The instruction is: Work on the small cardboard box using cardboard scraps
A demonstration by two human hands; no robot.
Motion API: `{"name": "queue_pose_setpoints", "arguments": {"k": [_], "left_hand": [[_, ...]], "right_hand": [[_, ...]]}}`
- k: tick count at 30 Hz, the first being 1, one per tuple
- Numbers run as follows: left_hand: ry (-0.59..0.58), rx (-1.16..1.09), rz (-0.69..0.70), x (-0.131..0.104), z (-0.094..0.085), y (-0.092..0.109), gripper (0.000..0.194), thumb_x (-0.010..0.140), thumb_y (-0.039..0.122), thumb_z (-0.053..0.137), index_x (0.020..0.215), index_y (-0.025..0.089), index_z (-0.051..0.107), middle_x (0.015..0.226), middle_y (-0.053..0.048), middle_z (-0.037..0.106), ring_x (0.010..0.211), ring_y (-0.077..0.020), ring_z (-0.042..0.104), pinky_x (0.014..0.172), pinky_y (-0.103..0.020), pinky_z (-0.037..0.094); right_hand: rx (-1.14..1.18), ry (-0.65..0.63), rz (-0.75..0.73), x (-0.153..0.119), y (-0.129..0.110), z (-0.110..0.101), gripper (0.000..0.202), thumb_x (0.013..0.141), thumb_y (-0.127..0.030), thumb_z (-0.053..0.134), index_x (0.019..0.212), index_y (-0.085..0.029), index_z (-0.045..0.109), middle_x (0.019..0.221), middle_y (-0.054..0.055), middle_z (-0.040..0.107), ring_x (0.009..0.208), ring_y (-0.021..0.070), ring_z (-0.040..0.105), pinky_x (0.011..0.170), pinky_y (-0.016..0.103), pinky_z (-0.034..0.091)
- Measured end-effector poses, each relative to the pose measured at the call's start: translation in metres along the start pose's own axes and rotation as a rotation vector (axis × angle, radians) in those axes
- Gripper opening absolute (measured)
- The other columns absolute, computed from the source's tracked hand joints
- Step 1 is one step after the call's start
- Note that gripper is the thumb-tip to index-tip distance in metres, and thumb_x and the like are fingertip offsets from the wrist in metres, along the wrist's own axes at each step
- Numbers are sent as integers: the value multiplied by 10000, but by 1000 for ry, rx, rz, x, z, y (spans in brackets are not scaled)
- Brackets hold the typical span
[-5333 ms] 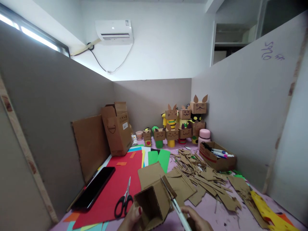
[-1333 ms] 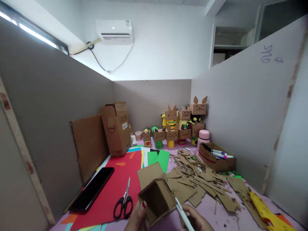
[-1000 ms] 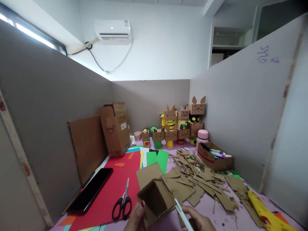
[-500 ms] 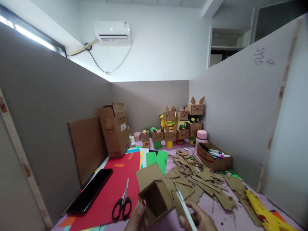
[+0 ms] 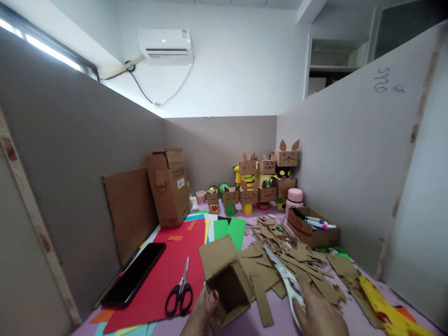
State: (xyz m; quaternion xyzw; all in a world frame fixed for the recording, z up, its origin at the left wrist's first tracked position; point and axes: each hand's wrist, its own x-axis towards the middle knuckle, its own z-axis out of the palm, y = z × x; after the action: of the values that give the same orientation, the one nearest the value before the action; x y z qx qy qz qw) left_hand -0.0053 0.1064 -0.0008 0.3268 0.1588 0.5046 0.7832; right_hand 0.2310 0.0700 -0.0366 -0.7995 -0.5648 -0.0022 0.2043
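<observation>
My left hand (image 5: 204, 311) grips a small cardboard box (image 5: 246, 284) by its near left edge, thumb on the rim. The box's open side faces me and a flap stands up behind it. In my right hand (image 5: 317, 311) is a pair of white-handled scissors (image 5: 285, 273), blades together and pointing away to the upper left. Between the two hands a cardboard strip (image 5: 261, 298) lies on the table. Black-handled scissors (image 5: 180, 291) rest on red paper (image 5: 154, 291) left of my left hand.
Cardboard scraps (image 5: 294, 249) spread beyond my right hand. A black phone (image 5: 136, 275) lies at left, near a tall carton (image 5: 168, 196). Cardboard animal figures (image 5: 248, 195) stand at the back. A pen box (image 5: 313, 228), pink bottle (image 5: 294, 198) and yellow glue gun (image 5: 381, 310) are at right.
My right hand has moved right with the white-handled scissors, which have turned from edge-on to flat. The cardboard strip shows more fully. The box, still in my left hand, has shifted slightly.
</observation>
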Motion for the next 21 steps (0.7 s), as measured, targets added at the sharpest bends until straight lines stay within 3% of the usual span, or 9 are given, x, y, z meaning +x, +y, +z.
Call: {"name": "queue_pose_setpoints", "arguments": {"k": [3,6,9,12,14,16,18,21], "left_hand": [[61,71,98,6,4,-5,389,607,385,822,938,199,735,1040,-80,735,1198,-328,533,1067,-403,351],[80,103,122,6,9,-7,422,550,437,842,883,198,739,1015,-87,738,1197,-332,532,1079,-392,328],[76,221,77,1,15,-6,595,502,477,856,1009,207,697,1116,-105,697,1237,-349,485,1081,-429,311],[-82,381,-5,-3,25,-6,780,453,487,874,1135,206,624,1205,-136,637,1257,-372,449,1071,-468,301],[-218,429,-57,-4,29,-8,827,455,466,881,1178,194,584,1244,-155,596,1252,-378,449,1063,-485,296],[-268,480,-81,-4,29,-10,846,457,465,881,1189,185,563,1262,-166,570,1240,-377,458,1056,-490,298],[-248,530,-77,-5,26,-12,844,446,466,883,1176,190,561,1253,-164,569,1224,-376,469,1045,-487,313],[-259,555,-73,-5,27,-11,806,462,457,880,1159,202,566,1230,-157,583,1207,-374,481,1018,-479,346]], "right_hand": [[-2,-38,-47,4,11,0,420,833,-112,381,1207,-57,563,1028,228,669,954,370,647,796,485,480],[42,-32,-70,5,14,-3,394,869,-237,385,1156,-94,613,1003,218,661,1002,377,618,859,498,455],[560,-67,-106,-2,1,0,541,868,-529,404,1222,-148,554,1156,198,626,1120,332,568,922,434,447],[1273,-321,-156,-12,-20,7,983,599,-760,615,1319,-133,382,1266,223,567,1218,318,502,955,380,435],[1523,-498,-216,-16,-31,7,1139,469,-713,750,1340,-145,286,1336,246,499,1239,325,481,984,390,406],[1607,-613,-241,-18,-36,1,1074,471,-628,809,1298,-164,306,1375,256,450,1239,331,479,1015,410,366],[1589,-658,-196,-18,-36,-7,1016,456,-594,833,1242,-165,352,1363,264,456,1243,344,469,1036,423,330],[1533,-664,-117,-19,-35,-17,1086,363,-593,858,1219,-160,351,1328,270,481,1230,361,471,1041,425,316]]}}
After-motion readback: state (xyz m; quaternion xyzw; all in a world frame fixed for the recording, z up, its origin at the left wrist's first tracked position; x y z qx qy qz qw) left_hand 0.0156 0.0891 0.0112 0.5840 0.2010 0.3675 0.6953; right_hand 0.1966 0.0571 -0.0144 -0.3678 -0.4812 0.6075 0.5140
